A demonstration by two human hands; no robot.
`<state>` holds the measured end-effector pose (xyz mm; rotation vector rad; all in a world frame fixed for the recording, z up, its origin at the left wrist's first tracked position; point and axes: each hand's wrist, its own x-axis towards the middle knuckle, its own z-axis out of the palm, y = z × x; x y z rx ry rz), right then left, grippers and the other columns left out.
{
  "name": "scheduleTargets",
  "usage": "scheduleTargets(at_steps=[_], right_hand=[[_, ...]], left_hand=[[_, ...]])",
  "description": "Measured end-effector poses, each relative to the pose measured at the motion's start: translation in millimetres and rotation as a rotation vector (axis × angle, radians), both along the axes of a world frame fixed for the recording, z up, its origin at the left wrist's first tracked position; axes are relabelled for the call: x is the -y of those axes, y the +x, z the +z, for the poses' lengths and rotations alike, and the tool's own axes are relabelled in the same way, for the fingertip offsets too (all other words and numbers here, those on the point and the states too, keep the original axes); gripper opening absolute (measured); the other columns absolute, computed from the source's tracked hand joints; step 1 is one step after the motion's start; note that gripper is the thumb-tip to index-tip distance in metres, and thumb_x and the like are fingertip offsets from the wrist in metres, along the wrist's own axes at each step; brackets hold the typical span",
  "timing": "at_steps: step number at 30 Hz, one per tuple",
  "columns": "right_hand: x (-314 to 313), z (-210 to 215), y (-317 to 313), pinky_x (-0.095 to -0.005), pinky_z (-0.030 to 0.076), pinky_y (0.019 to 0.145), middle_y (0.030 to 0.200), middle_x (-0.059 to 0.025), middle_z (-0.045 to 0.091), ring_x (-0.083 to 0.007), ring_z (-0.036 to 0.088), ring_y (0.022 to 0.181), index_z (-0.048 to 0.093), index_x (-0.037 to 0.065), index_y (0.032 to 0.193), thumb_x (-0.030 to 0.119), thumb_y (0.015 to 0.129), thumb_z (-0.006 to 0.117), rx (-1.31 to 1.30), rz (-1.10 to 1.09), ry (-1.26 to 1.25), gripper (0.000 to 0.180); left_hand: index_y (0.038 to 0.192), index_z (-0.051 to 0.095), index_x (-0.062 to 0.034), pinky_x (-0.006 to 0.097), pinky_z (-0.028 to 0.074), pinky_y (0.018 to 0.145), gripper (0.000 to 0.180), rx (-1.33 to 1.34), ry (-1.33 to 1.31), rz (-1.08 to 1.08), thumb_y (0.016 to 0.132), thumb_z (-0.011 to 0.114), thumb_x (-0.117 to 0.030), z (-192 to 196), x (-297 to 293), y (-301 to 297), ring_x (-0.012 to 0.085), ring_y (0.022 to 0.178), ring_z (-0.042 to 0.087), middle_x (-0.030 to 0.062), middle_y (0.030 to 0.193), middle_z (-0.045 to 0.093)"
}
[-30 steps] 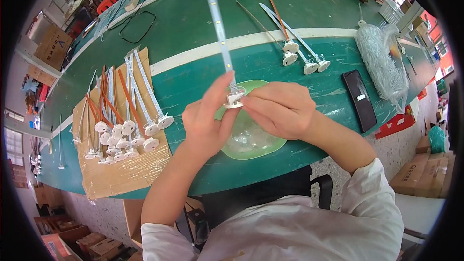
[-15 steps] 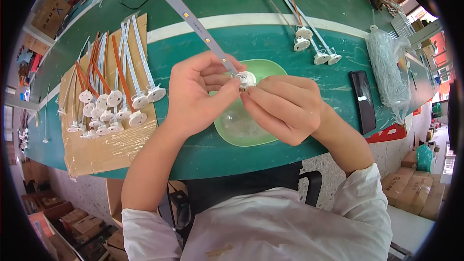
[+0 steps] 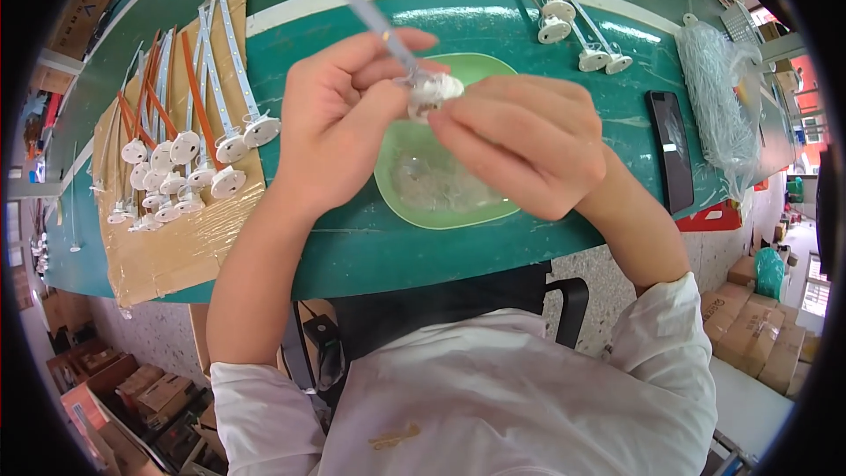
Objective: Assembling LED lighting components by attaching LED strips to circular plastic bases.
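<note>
My left hand (image 3: 339,119) is closed around the lower end of a narrow LED strip (image 3: 374,18), which slants up and away to the left. At that end sits a white round end cap (image 3: 432,92), tilted and partly blurred. My right hand (image 3: 533,145) is pinched, its fingertips touching the cap's right edge; whatever lies between them is hidden. Beneath both hands rests a pale green bowl (image 3: 401,198) with small clear pieces in its bottom.
Left, a cardboard sheet (image 3: 185,251) carries several LED strips with white caps (image 3: 229,181). More capped strips (image 3: 595,59) lie at the far right. A black phone (image 3: 671,154) and a clear plastic bag of thin strands (image 3: 723,106) lie on the right of the green table (image 3: 335,264).
The view has shifted, so table things sit higher and the left-side ones farther left. The strip and cap have turned in my left hand. My right fingertips remain at the cap's edge.
</note>
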<state>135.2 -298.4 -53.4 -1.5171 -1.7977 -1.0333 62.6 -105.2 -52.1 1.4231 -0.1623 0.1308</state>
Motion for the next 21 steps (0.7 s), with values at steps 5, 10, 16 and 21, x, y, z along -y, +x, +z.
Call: scheduleTargets(at_steps=[5, 10, 16, 21], right_hand=[[5, 2, 9, -0.0296, 0.058, 0.057, 0.089, -0.0124, 0.066, -0.0238, 0.068, 0.069, 0.073, -0.005, 0.093, 0.005, 0.063, 0.072, 0.048, -0.033, 0.039, 0.032], [8, 4, 9, -0.0299, 0.059, 0.061, 0.09, -0.0122, 0.067, -0.0249, 0.069, 0.071, 0.073, -0.003, 0.089, 0.0, 0.065, 0.075, -0.006, -0.045, 0.051, 0.025], [13, 17, 2, -0.03, 0.059, 0.074, 0.096, -0.0115, 0.068, -0.0208, 0.069, 0.082, 0.07, -0.003, 0.094, -0.008, 0.078, 0.075, -0.816, -0.12, 0.01, 0.018], [11, 17, 0, -0.0252, 0.056, 0.074, 0.096, -0.0074, 0.067, -0.013, 0.065, 0.085, 0.068, -0.004, 0.098, -0.006, 0.083, 0.075, -1.337, -0.059, -0.127, 0.016]], left_hand=[[0.131, 0.055, 0.0079, 0.035, 0.054, 0.097, 0.04, 0.071, 0.051, -0.038, 0.094, 0.046, 0.0, 1, 1, 1, 0.0219, 0.111, 0.067, 0.0213, 0.121, 0.068], [0.131, 0.055, 0.008, 0.035, 0.054, 0.099, 0.042, 0.15, -0.063, -0.085, 0.09, 0.062, 0.005, -14, 2, 5, 0.0219, 0.112, 0.066, 0.0193, 0.121, 0.067], [0.136, 0.051, 0.007, 0.036, 0.053, 0.1, 0.052, 0.093, 0.125, -0.003, 0.087, 0.068, 0.009, -7, 6, 1, 0.0238, 0.113, 0.066, 0.0217, 0.124, 0.066], [0.141, 0.049, 0.0025, 0.036, 0.057, 0.094, 0.066, 0.311, 0.367, -0.01, 0.082, 0.078, 0.003, -8, 9, 1, 0.0235, 0.103, 0.07, 0.0211, 0.117, 0.069]])
